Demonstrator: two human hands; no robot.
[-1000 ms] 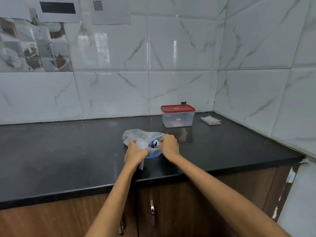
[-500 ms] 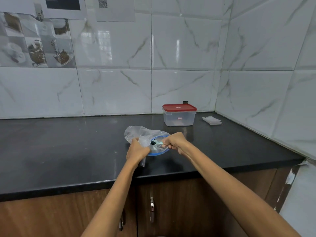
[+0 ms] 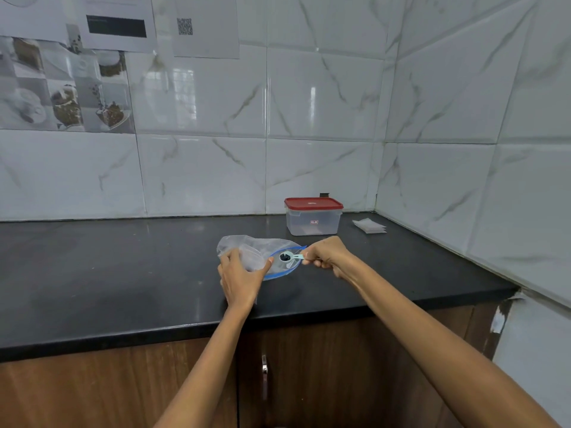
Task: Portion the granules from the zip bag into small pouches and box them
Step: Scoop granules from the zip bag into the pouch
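Mostly black counter [image 3: 123, 273], marble-tile corner, wood cabinets [image 3: 92, 393] below.

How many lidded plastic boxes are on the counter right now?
1: the red-lidded box stands at the back of the black counter, near the wall corner, left of the white pouches. None other shows.
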